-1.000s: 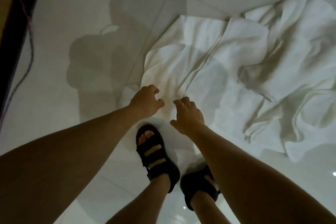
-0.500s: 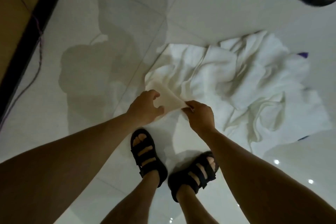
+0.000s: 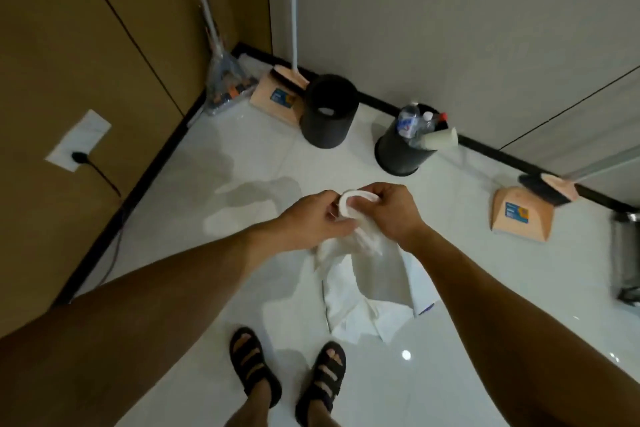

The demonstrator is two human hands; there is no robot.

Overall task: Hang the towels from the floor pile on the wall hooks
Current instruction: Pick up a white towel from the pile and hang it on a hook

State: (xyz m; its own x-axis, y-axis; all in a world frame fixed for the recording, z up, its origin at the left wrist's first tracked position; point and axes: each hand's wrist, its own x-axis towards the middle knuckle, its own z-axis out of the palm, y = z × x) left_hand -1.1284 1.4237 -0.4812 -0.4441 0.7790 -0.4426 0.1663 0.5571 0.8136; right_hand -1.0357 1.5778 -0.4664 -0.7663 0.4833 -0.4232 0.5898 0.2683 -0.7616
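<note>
A white towel is held up in front of the person, on the near side of the empty black bin and roughly in line with it. Its thick hem is bent into a rounded loop between the two hands. The left hand is closed on the hem, with the fingers curled and the cloth pinched against the thumb. The right hand is closed over the other side of the loop, and its fingers are wrapped round the fabric.

From the hands the soft, creased cloth hangs in loose folds and ends in a crumpled heap on the glossy white tiled floor, well on the near side of the bin. Black strapped sandals are seen just nearer than the heap.

The bin itself is a plain, matte, round tub. Just to its right a second round black bin is stuffed with clear plastic bottles. Just to its left a flat peach dustpan with a long pale handle is propped by the wall. A second peach dustpan lies well to the right.
</note>
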